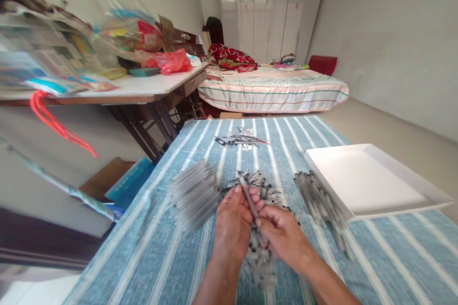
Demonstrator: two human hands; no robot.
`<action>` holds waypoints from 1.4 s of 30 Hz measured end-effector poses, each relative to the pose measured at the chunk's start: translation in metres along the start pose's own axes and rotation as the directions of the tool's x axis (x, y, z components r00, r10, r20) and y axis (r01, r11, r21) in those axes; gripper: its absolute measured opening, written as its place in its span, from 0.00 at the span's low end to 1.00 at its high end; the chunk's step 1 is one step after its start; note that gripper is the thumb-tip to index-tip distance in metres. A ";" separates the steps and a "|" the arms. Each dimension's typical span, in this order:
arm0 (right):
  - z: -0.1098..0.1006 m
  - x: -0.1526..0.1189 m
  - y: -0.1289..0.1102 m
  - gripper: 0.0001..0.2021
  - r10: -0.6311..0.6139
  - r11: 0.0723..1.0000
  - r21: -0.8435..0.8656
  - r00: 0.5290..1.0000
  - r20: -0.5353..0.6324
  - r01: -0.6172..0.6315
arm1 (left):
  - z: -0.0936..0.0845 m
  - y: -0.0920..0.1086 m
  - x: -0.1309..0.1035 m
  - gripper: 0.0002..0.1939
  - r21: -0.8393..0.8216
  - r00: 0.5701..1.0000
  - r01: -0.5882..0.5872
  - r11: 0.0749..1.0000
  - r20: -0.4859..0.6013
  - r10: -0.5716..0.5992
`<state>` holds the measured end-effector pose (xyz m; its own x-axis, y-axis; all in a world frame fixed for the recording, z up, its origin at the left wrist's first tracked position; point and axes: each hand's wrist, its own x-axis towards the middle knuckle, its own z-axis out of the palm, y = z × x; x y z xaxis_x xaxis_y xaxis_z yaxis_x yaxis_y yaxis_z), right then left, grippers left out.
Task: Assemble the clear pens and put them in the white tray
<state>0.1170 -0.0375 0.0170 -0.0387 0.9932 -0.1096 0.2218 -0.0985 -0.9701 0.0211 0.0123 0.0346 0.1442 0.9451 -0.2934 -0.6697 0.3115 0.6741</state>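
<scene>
My left hand (234, 212) and my right hand (282, 231) are together over the middle of the table, both closed on one slim grey pen barrel (249, 196). It slants from upper left to lower right, the left fingers around its upper part and the right fingers pinching its lower end. Beneath my hands spreads a heap of small grey and black pieces (261, 259), perhaps pen caps, partly hidden. Left of them lies a neat pile of translucent grey tubes (195, 195). To the right is a bundle of grey pens with dark ends (320, 202).
A shallow white box lid (379, 181) sits at the table's right. Thin black refills or sticks (241, 140) lie farther back on the striped blue cloth (150, 248). A side table (171, 85) with bags stands at left, a bed (275, 88) behind.
</scene>
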 end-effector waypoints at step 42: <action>-0.048 0.023 0.028 0.13 -0.076 0.985 0.171 0.949 0.305 0.024 | -0.044 0.003 -0.004 0.13 0.727 0.830 0.187 0.660 0.242 -0.503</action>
<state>0.1692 -0.0140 -0.0023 -0.3506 0.9316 -0.0959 0.0507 -0.0834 -0.9952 -0.0133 0.0050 0.0075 0.6328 0.6517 -0.4181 0.1149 0.4550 0.8831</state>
